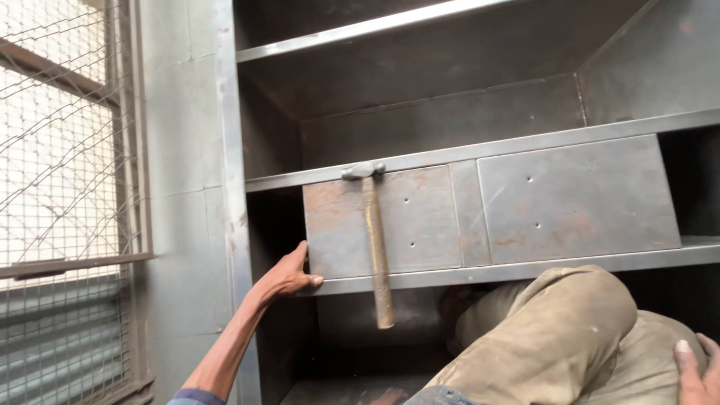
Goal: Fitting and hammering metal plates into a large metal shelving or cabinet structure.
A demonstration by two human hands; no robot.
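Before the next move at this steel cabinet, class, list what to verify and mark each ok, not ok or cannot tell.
1. Left hand bears on left drawer front, lower corner: ok.
2. Hammer hung securely by its head on the shelf edge: cannot tell.
3. Right hand free of tools: ok, it rests on the knee.
4. Right drawer front flush: ok.
5. Space under the drawers unobstructed: not ok, knee in front.
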